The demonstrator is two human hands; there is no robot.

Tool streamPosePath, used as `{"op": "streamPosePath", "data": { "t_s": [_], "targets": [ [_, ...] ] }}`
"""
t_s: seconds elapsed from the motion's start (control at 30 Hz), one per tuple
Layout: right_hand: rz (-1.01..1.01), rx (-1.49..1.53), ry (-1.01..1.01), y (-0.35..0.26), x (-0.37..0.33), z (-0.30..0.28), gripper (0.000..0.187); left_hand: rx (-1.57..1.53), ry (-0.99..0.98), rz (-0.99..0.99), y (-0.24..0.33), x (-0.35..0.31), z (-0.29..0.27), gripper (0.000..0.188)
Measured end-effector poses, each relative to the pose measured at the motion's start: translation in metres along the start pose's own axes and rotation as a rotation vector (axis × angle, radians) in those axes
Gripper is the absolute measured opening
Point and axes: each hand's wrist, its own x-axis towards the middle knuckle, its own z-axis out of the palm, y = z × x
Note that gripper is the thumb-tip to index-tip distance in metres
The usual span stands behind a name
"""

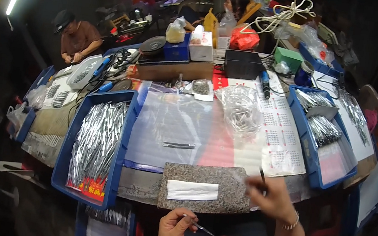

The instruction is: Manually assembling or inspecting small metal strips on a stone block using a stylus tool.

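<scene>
My left hand (pixel 174 226) is at the lower middle, below the granite slab (pixel 232 202). Its thumb and fingers pinch a slim silver metal piece (pixel 203 228), narrow like tweezers, with its thin end to the right. Over the slab's right edge, my right hand (pixel 274 198) is closed around a thin dark stick-like tool (pixel 262 175) pointing up; motion blurs its fingers. A folded white cloth or paper (pixel 192 191) lies flat on the slab. Beyond the slab, slim dark metal pieces (pixel 178 145) lie together on a clear plastic sheet (pixel 165 115).
At left, a blue tray (pixel 119 156) holds many slim silver pieces; another blue tray (pixel 319 180) stands right. A clear bag (pixel 242 113) and a blue-and-black pen-shaped tool (pixel 265 84) lie farther back. Boxes line the far side. A co-worker (pixel 80 39) sits at far left.
</scene>
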Motion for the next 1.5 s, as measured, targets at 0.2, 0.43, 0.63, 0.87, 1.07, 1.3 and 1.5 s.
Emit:
{"op": "streamPosePath", "data": {
  "t_s": [0.2,0.43,0.63,0.87,1.07,1.3,1.5],
  "targets": [
    [0.136,0.306,-0.140,-0.002,-0.072,0.041,0.025,-0.053,-0.114,-0.052,-0.008,0.001,0.013,0.021],
    [0.016,0.221,-0.155,-0.010,-0.068,0.052,0.022,0.004,-0.094,0.002,-0.004,-0.007,0.021,0.026],
    [-0.032,0.242,-0.147,-0.015,-0.068,0.056,0.024,-0.086,-0.026,-0.078,0.002,-0.006,0.021,0.026],
    [-0.154,0.132,-0.194,-0.016,-0.073,0.058,0.031,-0.066,-0.077,-0.064,-0.004,-0.010,0.021,0.027],
    [-0.291,0.028,-0.169,-0.010,-0.078,0.069,0.035,0.035,0.014,-0.013,-0.004,-0.013,0.029,0.024],
    [-0.275,0.047,-0.143,0.003,-0.094,0.096,0.036,0.139,0.002,0.033,-0.005,-0.014,0.023,0.022],
    [-0.395,-0.065,-0.074,0.010,-0.093,0.086,0.036,0.074,-0.024,-0.037,-0.011,-0.012,0.016,0.018]
  ]
}}
